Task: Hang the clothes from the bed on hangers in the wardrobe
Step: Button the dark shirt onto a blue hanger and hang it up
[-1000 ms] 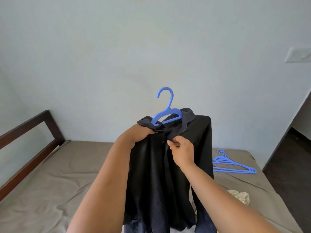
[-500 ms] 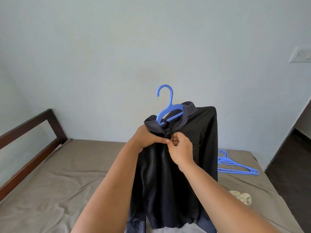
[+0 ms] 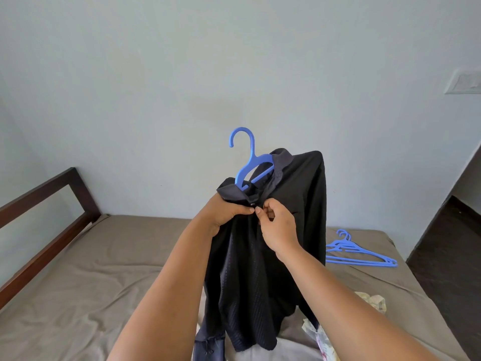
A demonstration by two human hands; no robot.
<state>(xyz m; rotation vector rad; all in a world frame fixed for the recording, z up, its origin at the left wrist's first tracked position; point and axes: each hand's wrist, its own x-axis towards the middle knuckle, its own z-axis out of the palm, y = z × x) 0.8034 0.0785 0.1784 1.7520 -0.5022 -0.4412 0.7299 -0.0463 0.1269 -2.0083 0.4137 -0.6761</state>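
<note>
A black long-sleeved shirt point(image 3: 260, 269) hangs on a blue plastic hanger point(image 3: 250, 162), held up in front of me above the bed. The hanger's hook points up and left. My left hand point(image 3: 223, 214) grips the shirt's left front just under the collar. My right hand point(image 3: 278, 225) pinches the opposite front edge at the top button, fingertips almost touching the left thumb. The wardrobe is out of view.
The bed point(image 3: 78, 295) has a brown sheet and a dark wooden frame point(image 3: 44, 230) on the left. Spare blue hangers point(image 3: 359, 254) lie at the far right of the bed. Light patterned clothes point(image 3: 372, 300) lie at lower right; a dark doorway point(image 3: 455, 230) is beyond.
The shirt and hanger have risen slightly and shifted right. My right hand has moved up to the top button, meeting my left hand under the collar.
</note>
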